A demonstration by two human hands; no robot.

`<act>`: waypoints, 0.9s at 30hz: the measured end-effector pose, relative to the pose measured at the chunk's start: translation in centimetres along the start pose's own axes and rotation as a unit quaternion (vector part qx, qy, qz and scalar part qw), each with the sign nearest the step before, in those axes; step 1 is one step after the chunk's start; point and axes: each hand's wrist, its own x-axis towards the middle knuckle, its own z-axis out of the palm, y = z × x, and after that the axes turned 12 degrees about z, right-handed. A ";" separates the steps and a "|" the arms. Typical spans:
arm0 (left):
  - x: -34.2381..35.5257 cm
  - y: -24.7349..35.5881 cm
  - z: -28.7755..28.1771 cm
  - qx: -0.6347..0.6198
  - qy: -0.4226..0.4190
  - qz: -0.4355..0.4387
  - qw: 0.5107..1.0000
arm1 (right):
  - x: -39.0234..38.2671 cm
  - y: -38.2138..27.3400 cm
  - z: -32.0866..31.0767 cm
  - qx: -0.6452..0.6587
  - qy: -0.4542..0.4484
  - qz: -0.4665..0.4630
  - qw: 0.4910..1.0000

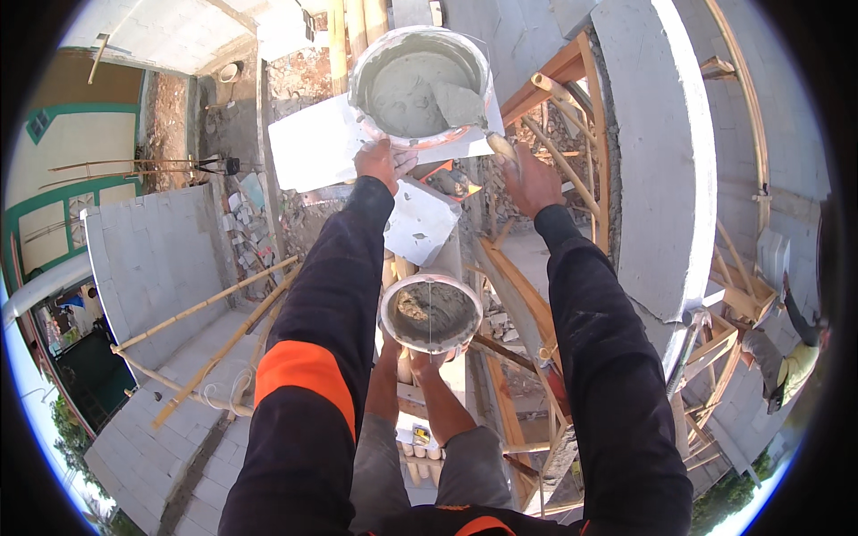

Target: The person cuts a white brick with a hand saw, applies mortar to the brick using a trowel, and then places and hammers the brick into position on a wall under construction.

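Observation:
A round bucket (360, 76) full of wet grey mortar (407, 94) stands ahead of me on a pale flat block (308, 147). My left hand (384, 163) is closed at the near side of this bucket, its fingers partly hidden against the wall. Wrapped round the wooden handle of a trowel is my right hand (534, 181), just right of the bucket. The trowel's blade (459, 104) lies at the right part of the mortar, coated in grey. Nearer to me, between my legs, a second, smaller bucket (391, 335) has mortar smeared inside.
A pale block wall (657, 161) rises close on my right. Bamboo poles (210, 335) cross at the left, and timber framing (518, 295) stands below on the right. Rubble (246, 210) covers ground lower down. Another person (791, 371) is at the far right.

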 end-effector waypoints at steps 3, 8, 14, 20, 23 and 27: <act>0.2 0.0 -0.1 -0.003 0.002 0.010 1.000 | -0.2 0.1 0.1 0.001 -0.008 0.009 1.000; -0.1 0.1 0.4 -0.004 0.028 0.012 1.000 | -0.4 1.6 -0.9 -0.035 -0.034 0.023 0.999; 0.2 0.3 0.3 -0.031 0.027 -0.003 0.999 | -1.7 3.6 -1.6 -0.070 -0.087 0.066 0.992; 0.2 0.0 0.6 -0.044 0.041 -0.013 0.998 | -11.3 9.7 -4.2 0.086 -0.041 0.110 0.989; 0.6 0.1 -1.1 -0.028 0.023 -0.015 0.999 | -12.0 3.6 -7.6 0.150 0.018 0.067 0.986; 0.5 -0.5 0.4 -0.028 0.036 -0.021 0.999 | -4.7 -2.3 -10.5 0.020 0.026 0.052 0.998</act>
